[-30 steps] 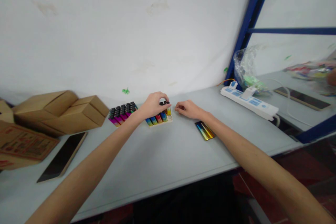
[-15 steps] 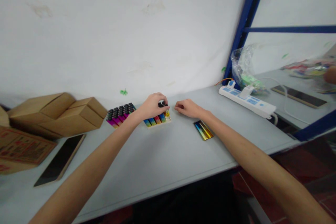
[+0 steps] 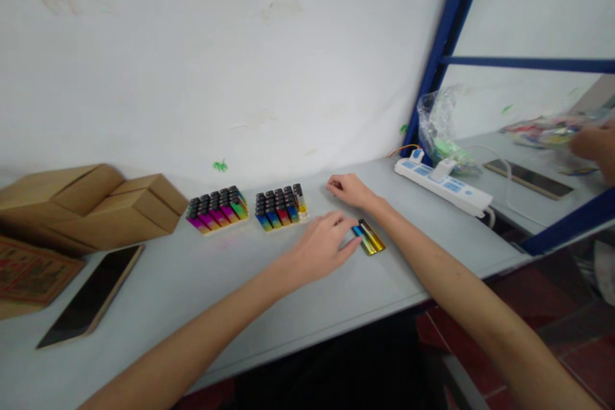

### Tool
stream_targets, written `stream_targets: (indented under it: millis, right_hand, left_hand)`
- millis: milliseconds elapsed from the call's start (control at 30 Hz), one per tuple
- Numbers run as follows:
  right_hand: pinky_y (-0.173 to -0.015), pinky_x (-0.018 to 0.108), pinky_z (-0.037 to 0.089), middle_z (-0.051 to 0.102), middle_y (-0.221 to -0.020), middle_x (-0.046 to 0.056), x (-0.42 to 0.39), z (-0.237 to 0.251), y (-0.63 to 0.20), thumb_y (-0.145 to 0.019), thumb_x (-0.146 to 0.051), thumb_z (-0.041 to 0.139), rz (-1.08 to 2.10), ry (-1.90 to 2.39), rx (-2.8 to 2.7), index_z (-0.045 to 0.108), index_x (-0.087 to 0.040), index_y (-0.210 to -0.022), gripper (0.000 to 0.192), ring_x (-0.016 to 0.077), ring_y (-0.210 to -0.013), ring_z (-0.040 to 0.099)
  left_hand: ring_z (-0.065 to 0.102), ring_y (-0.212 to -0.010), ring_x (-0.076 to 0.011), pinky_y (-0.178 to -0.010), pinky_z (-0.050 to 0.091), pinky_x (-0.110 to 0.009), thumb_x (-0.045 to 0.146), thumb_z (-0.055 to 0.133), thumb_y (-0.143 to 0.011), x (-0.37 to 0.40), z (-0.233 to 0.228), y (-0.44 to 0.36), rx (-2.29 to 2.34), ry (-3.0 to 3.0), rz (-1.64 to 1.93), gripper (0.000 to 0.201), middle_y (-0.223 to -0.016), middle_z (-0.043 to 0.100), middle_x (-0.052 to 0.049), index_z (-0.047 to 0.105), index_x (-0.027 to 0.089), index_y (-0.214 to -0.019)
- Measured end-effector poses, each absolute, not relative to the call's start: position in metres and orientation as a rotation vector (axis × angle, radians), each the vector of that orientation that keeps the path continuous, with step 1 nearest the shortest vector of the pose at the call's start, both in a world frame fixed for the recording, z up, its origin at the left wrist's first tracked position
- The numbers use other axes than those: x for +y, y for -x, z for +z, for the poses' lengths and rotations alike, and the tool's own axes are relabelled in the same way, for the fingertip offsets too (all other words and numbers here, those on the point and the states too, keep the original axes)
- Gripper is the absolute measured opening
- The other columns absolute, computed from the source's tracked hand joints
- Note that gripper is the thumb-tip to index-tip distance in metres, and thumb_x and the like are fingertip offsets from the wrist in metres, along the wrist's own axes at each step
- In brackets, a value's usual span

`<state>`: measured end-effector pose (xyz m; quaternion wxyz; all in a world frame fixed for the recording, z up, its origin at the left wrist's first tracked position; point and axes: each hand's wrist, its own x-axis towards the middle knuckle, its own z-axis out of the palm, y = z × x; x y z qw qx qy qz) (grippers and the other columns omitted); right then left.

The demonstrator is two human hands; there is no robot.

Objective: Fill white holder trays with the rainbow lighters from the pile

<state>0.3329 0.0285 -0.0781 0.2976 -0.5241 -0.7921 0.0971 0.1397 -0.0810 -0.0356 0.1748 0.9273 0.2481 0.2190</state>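
Observation:
My left hand [image 3: 327,245] is open, palm down over the table, thumb and forefinger apart beside shiny gold-and-blue foil-like strips [image 3: 373,238]. Whether its fingertips touch the blue end, I cannot tell. Farther back, my right hand [image 3: 350,189] rests on the table with its fingers curled; what they hold, if anything, is hidden. Left of my hands, lighters [image 3: 276,208] with black tops and mostly blue bodies stand in rows in a pale tray [image 3: 303,218]. Farther left stands a second block of lighters [image 3: 218,210], purple, yellow and green.
Brown cardboard boxes [image 3: 106,211] sit at the left, with a dark flat phone-like slab [image 3: 91,295] before them. At the right lie a white power strip [image 3: 442,186] and a clear plastic bag [image 3: 437,122] by a blue frame [image 3: 439,45]. Another person's hand [image 3: 598,147] shows beyond it.
My left hand has left the right end of the lighter tray and moved right and nearer to me, toward the shiny strips. My right hand stays curled in nearly the same place.

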Motion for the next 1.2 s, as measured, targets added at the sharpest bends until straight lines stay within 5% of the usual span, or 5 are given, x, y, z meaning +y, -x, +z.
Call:
stream_targets:
  millis: [133, 300, 767, 1200]
  right_hand:
    - [-0.066, 0.026, 0.036, 0.073, -0.074, 0.006, 0.029, -0.078, -0.335, -0.099, -0.024, 0.057, 0.228, 1.413, -2.087, 0.075, -0.013, -0.095, 0.022, 0.0151, -0.063, 0.057]
    - [-0.065, 0.025, 0.036, 0.073, -0.075, 0.005, 0.029, -0.078, -0.336, -0.099, -0.023, 0.057, 0.186, 1.441, -2.086, 0.075, -0.013, -0.094, 0.021, 0.0148, -0.064, 0.058]
    - [-0.065, 0.025, 0.036, 0.072, -0.074, 0.005, 0.025, -0.083, -0.328, -0.099, -0.022, 0.058, 0.207, 1.414, -2.173, 0.073, -0.014, -0.091, 0.018, 0.015, -0.064, 0.058]
    - [-0.066, 0.025, 0.039, 0.074, -0.076, 0.005, 0.027, -0.086, -0.332, -0.098, -0.025, 0.056, 0.214, 1.42, -2.183, 0.073, -0.015, -0.092, 0.02, 0.0161, -0.066, 0.062]
  left_hand:
    - [0.058, -0.085, -0.0262, -0.086, 0.046, -0.042, 0.048, 0.042, -0.103, -0.093, -0.062, -0.156, 0.775, -2.628, 0.574, 0.048, -0.098, 0.057, -0.009, 0.057, 0.032, -0.146]
    - [0.058, -0.096, -0.0295, -0.09, 0.045, -0.045, 0.05, 0.04, -0.104, -0.096, -0.068, -0.153, 0.787, -2.758, 0.444, 0.048, -0.104, 0.058, -0.013, 0.062, 0.028, -0.14]
    - [0.057, -0.088, -0.0198, -0.085, 0.048, -0.034, 0.039, 0.041, -0.106, -0.072, -0.049, -0.054, 0.738, -2.739, 0.22, 0.033, -0.098, 0.054, -0.007, 0.065, 0.025, -0.123]
    - [0.065, -0.114, -0.0314, -0.101, 0.051, -0.047, 0.017, 0.051, -0.093, -0.07, -0.069, -0.048, 1.065, -2.576, 0.453, 0.045, -0.127, 0.067, -0.016, 0.051, 0.019, -0.138]
